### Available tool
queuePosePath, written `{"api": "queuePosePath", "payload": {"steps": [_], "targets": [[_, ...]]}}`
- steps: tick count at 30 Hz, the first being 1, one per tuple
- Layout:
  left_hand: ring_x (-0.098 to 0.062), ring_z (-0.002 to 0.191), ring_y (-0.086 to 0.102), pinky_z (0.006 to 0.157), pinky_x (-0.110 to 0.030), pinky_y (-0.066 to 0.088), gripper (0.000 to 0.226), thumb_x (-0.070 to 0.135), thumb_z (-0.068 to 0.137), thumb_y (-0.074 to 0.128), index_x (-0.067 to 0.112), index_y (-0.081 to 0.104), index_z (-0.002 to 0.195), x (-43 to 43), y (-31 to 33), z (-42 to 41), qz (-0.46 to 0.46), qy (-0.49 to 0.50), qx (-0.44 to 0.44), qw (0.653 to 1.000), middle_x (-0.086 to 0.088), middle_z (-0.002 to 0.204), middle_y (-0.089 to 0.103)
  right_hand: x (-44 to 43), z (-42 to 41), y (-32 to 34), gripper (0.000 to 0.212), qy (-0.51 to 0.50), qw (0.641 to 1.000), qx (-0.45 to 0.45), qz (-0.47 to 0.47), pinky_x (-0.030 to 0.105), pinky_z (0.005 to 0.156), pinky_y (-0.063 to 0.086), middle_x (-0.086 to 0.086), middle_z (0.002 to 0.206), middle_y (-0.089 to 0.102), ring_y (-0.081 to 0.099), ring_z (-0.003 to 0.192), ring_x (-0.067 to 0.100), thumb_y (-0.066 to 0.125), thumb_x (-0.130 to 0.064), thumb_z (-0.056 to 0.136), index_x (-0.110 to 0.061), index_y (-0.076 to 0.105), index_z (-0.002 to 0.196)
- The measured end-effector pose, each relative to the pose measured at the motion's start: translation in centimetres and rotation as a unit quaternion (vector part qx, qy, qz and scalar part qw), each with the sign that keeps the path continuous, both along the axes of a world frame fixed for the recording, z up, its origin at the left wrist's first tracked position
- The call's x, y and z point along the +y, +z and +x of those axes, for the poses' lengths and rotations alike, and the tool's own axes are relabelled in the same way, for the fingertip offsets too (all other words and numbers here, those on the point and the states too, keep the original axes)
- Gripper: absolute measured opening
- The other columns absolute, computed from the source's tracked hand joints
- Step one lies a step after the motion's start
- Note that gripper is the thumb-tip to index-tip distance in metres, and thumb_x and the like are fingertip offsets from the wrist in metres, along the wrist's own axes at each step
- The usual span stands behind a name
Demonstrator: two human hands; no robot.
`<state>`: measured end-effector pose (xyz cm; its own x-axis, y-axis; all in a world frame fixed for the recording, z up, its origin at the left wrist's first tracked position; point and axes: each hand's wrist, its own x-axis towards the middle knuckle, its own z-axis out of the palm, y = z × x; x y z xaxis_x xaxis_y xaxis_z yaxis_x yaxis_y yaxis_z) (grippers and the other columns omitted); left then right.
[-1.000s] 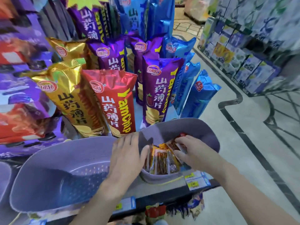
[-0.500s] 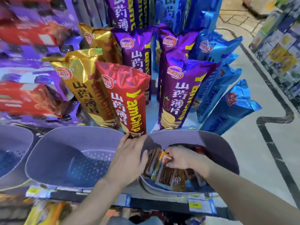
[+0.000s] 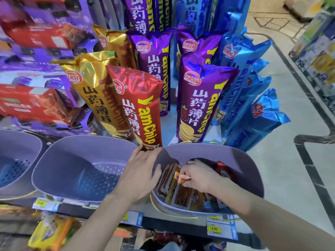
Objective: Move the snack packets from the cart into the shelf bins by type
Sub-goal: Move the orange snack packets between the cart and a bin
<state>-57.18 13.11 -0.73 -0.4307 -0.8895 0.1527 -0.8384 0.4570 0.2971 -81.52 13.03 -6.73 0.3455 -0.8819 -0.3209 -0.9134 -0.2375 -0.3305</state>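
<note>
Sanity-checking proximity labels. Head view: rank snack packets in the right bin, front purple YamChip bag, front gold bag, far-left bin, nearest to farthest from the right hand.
1. snack packets: gripped by the right hand.
2. purple YamChip bag: just behind the right bin.
3. gold bag: farther back-left.
4. far-left bin: at the left edge.

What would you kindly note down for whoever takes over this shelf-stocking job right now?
Left hand: open, resting on the left rim of the right bin.
Right hand: inside that bin, pinching one of the snack packets standing on edge there.
Done: a row of packets sits in this bin.
Left: seat the pinched one; cart out of view, remaining stock unknown.
</note>
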Motion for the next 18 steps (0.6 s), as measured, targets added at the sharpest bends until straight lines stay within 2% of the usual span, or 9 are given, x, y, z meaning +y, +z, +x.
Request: {"api": "queuePosePath", "payload": {"steps": [3,7,8,10,11,13,15,17,18], "targets": [[-0.015,0.125,0.058,0.123,-0.019,-0.001,0.053,0.040,0.098,0.041,0.023,0.052,0.148,-0.1,-0.3,0.1,-0.012,-0.001,-0.002,1.000,0.001,0.127,0.073,0.1,-0.1,0.8,0.022,-0.017,0.998,-0.054,0.042,0.033,0.077,0.043,-0.009,0.103,0.059,0.054,0.096,0.014,0.079,-0.039,0.087,-0.033,0.072,0.107],[-0.014,0.129,0.053,0.124,-0.026,0.010,0.052,0.040,0.099,0.044,0.027,0.050,0.149,-0.1,-0.5,0.2,-0.013,0.002,0.001,1.000,0.004,0.132,0.071,0.1,-1.0,2.4,0.019,-0.054,0.987,-0.113,0.105,0.033,0.085,0.052,-0.012,0.107,0.067,0.063,0.097,0.008,0.081,-0.035,0.087,-0.033,0.076,0.106],[-0.015,0.132,0.053,0.124,-0.029,0.013,0.052,0.040,0.100,0.046,0.027,0.049,0.149,-0.1,-0.5,0.2,-0.005,0.000,0.006,1.000,0.004,0.134,0.070,0.2,-1.5,2.8,0.017,-0.066,0.982,-0.132,0.117,0.030,0.080,0.054,-0.016,0.107,0.069,0.065,0.093,0.004,0.081,-0.035,0.088,-0.035,0.077,0.104],[-0.016,0.137,0.050,0.124,-0.032,0.016,0.051,0.039,0.102,0.049,0.027,0.048,0.151,-0.1,-0.3,0.2,0.017,-0.003,0.029,0.999,0.004,0.141,0.066,0.4,-2.3,4.0,0.014,-0.098,0.971,-0.166,0.145,0.023,0.059,0.056,-0.021,0.104,0.070,0.069,0.085,0.002,0.080,-0.035,0.089,-0.043,0.076,0.100],[-0.015,0.138,0.047,0.124,-0.034,0.022,0.049,0.040,0.103,0.051,0.028,0.048,0.150,-0.1,-0.1,0.2,0.026,-0.005,0.049,0.998,0.006,0.143,0.063,0.4,-2.7,4.7,0.014,-0.114,0.965,-0.183,0.153,0.027,0.056,0.059,-0.021,0.104,0.071,0.071,0.083,0.003,0.079,-0.034,0.089,-0.045,0.076,0.099],[-0.001,0.133,0.041,0.117,-0.031,0.036,0.045,0.044,0.103,0.053,0.035,0.047,0.147,0.1,0.7,0.0,0.042,-0.009,0.101,0.994,0.017,0.142,0.057,0.3,-3.3,5.9,0.016,-0.136,0.952,-0.234,0.143,0.040,0.078,0.064,-0.018,0.104,0.076,0.074,0.088,0.005,0.079,-0.028,0.090,-0.042,0.077,0.098],[0.018,0.124,0.036,0.102,-0.011,0.034,0.041,0.058,0.100,0.049,0.049,0.044,0.140,0.5,1.9,-0.6,0.069,-0.015,0.150,0.986,0.038,0.133,0.047,0.3,-3.6,7.2,0.018,-0.150,0.929,-0.308,0.138,0.039,0.094,0.059,-0.013,0.103,0.078,0.075,0.096,0.006,0.078,-0.021,0.090,-0.037,0.079,0.098],[0.025,0.123,0.039,0.090,-0.002,0.037,0.038,0.072,0.091,0.049,0.066,0.040,0.127,0.9,3.1,-1.5,0.133,-0.007,0.201,0.970,0.050,0.125,0.045,0.3,-3.5,8.6,0.017,-0.155,0.908,-0.363,0.140,0.036,0.096,0.058,-0.009,0.105,0.079,0.074,0.101,0.008,0.077,-0.018,0.092,-0.034,0.079,0.100],[0.025,0.122,0.044,0.091,-0.003,0.041,0.042,0.076,0.085,0.054,0.068,0.040,0.124,1.0,3.7,-2.0,0.187,0.000,0.236,0.954,0.051,0.125,0.048,0.2,-3.3,9.4,0.017,-0.152,0.898,-0.389,0.139,0.034,0.095,0.058,-0.006,0.106,0.079,0.074,0.102,0.010,0.077,-0.017,0.092,-0.032,0.079,0.101]]}}
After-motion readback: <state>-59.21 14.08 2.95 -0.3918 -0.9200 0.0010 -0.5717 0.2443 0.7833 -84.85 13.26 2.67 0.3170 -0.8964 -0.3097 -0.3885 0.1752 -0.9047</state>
